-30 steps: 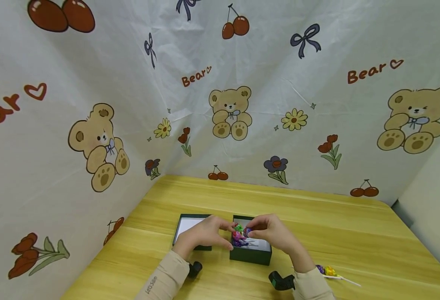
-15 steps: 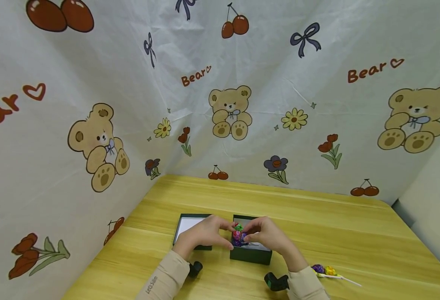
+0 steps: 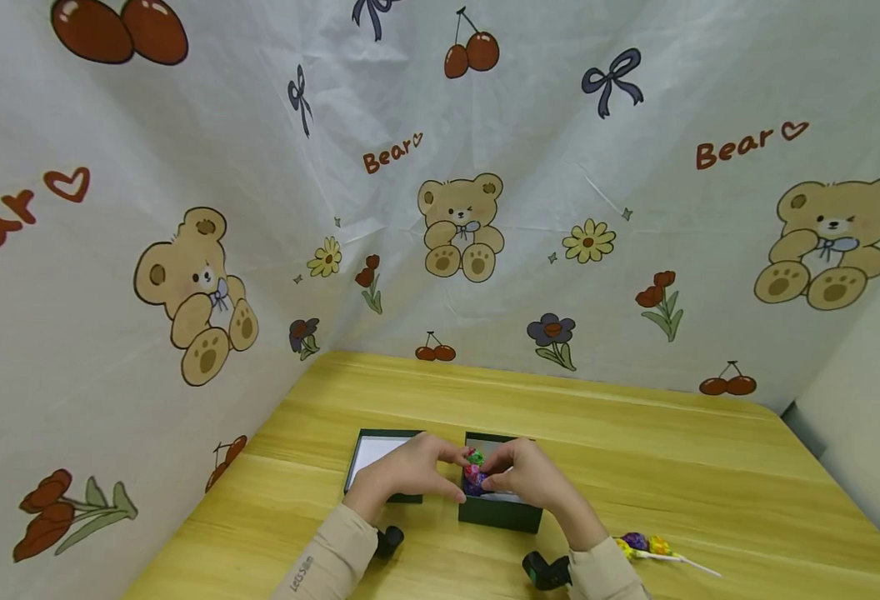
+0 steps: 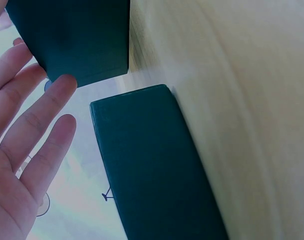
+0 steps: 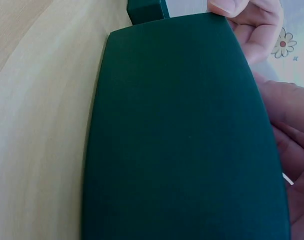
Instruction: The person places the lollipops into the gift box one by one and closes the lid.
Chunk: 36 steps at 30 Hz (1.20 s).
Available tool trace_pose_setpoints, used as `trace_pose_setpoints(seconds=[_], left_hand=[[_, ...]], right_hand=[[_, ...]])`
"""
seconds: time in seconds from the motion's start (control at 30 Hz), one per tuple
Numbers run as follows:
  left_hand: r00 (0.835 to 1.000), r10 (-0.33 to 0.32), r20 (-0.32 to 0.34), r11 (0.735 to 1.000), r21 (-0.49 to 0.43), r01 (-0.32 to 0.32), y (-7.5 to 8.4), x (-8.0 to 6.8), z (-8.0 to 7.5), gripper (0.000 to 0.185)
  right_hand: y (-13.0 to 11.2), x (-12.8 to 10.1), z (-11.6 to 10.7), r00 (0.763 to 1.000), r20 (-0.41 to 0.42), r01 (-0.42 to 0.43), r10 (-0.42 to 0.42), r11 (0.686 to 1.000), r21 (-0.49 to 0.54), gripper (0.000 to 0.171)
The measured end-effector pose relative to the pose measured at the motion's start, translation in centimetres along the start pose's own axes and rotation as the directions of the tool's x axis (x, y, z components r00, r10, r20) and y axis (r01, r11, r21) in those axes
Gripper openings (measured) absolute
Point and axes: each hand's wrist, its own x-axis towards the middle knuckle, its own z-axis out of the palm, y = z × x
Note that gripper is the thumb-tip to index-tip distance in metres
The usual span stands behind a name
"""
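A dark green box (image 3: 498, 514) with a pale inside stands open on the table. Lollipops in shiny wrappers, green (image 3: 476, 457), pink (image 3: 472, 472) and purple (image 3: 473, 486), lie at its left end. My left hand (image 3: 413, 467) touches that end, thumb at the near corner and a finger by the green lollipop; its ring and little fingers stretch out in the left wrist view. Inside the box, my right hand (image 3: 526, 473) pinches a lollipop, mostly hidden by the fingers; a bit of white stick (image 5: 288, 178) shows in the right wrist view, where the box wall (image 5: 181, 125) covers much.
To the left lies a second shallow green box or lid (image 3: 371, 451), white inside. More lollipops, one purple (image 3: 635, 542) and one yellow (image 3: 659, 545), rest on the table at right by the right sleeve. A bear-printed cloth (image 3: 530, 275) hangs behind the table.
My right hand has moved left and down into the box with its lollipop, closer to the other lollipops. The left hand has stayed at the box's left end.
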Motion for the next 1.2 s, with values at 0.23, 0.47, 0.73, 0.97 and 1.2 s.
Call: trace_pose_setpoints(seconds=[0.23, 0.47, 0.73, 0.97, 1.2], left_hand=[[1.0, 0.007, -0.007, 1.0, 0.009, -0.006, 0.2, 0.2, -0.4, 0.035], [1.0, 0.0, -0.004, 1.0, 0.009, 0.0, 0.3, 0.2, -0.3, 0.038], [1.0, -0.019, -0.005, 1.0, -0.007, 0.019, 0.1, -0.1, -0.1, 0.041], [1.0, -0.01, -0.004, 1.0, -0.005, 0.01, 0.0, -0.2, 0.0, 0.043], [1.0, -0.009, 0.003, 1.0, -0.001, 0.009, 0.0, -0.1, 0.0, 0.045]], right_hand=[[-0.4, 0.3, 0.2, 1.0, -0.003, -0.02, 0.02, 1.0, 0.017, 0.008], [-0.8, 0.4, 0.9, 0.997, -0.016, -0.081, 0.081, 0.996, 0.026, 0.007], [-0.8, 0.2, 1.7, 0.992, -0.045, -0.12, 0.121, 0.993, 0.017, 0.01], [-0.6, 0.4, 2.1, 0.988, -0.081, -0.134, 0.133, 0.991, -0.008, 0.006], [-0.9, 0.2, 1.8, 0.986, -0.11, -0.129, 0.121, 0.989, -0.067, 0.005]])
